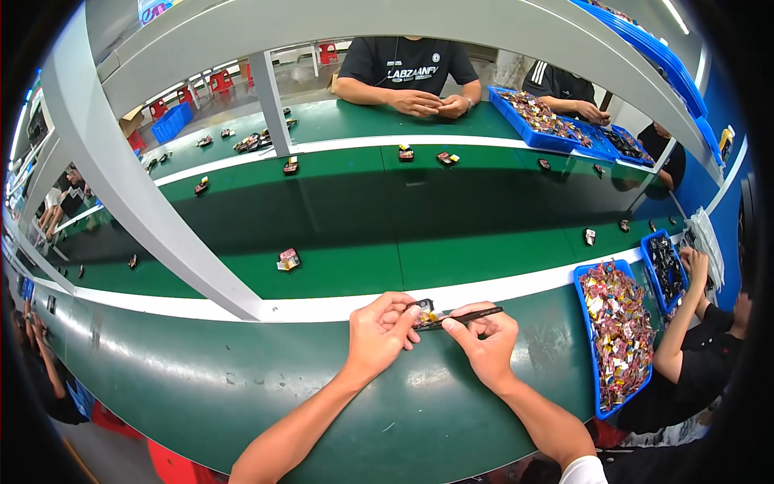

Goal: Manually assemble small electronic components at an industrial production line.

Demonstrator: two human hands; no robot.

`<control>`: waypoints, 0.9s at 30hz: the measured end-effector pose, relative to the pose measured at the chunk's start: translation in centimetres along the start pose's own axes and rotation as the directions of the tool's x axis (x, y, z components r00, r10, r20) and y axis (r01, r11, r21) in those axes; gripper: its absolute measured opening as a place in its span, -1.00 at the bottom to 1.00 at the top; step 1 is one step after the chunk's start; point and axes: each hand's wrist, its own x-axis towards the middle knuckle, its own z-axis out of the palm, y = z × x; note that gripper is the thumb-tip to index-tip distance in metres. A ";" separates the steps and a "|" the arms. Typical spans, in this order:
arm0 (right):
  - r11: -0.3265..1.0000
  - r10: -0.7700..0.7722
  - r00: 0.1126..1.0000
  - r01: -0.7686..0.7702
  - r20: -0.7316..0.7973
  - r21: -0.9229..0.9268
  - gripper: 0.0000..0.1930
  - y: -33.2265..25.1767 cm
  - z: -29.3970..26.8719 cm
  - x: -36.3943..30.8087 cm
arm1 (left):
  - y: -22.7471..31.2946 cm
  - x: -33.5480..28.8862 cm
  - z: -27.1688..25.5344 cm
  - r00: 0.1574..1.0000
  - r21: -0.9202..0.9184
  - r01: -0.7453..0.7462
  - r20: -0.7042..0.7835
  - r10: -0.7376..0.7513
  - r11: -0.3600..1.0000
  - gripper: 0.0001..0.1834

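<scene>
My left hand point(376, 332) is closed around a small black plastic housing point(424, 306), which has yellow and pale parts inside. It is held just above the green worktable point(322, 379), close to the white rail. My right hand point(488, 345) pinches a slim black tool point(485, 312), which looks like tweezers. Its tip points left to the lower edge of the housing; whether it touches the parts inside cannot be made out. The fingers partly cover both things.
A blue tray point(598, 387) heaped with small wired parts stands to my right, with a tray of black housings point(664, 266) beyond it. Past the white rail point(339, 309), a green conveyor point(355, 266) carries scattered assemblies. A grey frame post point(153, 194) rises at left. Co-workers sit opposite and at right.
</scene>
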 end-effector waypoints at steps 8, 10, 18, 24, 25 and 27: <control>0.996 0.085 0.996 -0.085 0.031 0.020 -0.85 -0.1 0.0 0.0 | -0.1 0.0 0.0 1.000 0.008 0.005 0.031 -0.005 1.000 -0.84; 0.948 0.228 0.973 -0.229 0.031 0.223 -0.84 -1.0 -0.2 0.2 | 0.0 0.1 0.3 0.998 -0.003 -0.018 0.064 0.018 1.000 -0.83; 0.932 0.304 0.952 -0.303 0.025 0.197 -0.84 -0.8 -0.1 0.5 | -0.1 -0.2 0.2 0.996 0.072 -0.075 0.052 0.072 0.995 -0.81; 0.942 0.280 0.960 -0.274 -0.001 0.194 -0.82 -0.6 0.0 0.5 | -0.1 -0.2 0.3 0.995 0.044 -0.093 0.028 0.092 0.995 -0.83; 0.947 0.255 0.967 -0.248 -0.007 0.205 -0.82 -0.4 0.0 0.4 | 0.0 -0.1 0.3 0.997 0.024 -0.072 0.032 0.071 0.997 -0.83; 0.945 0.252 0.968 -0.246 -0.004 0.214 -0.84 -0.4 -0.1 0.4 | 0.1 -0.1 0.2 0.998 0.023 -0.054 0.041 0.053 0.998 -0.81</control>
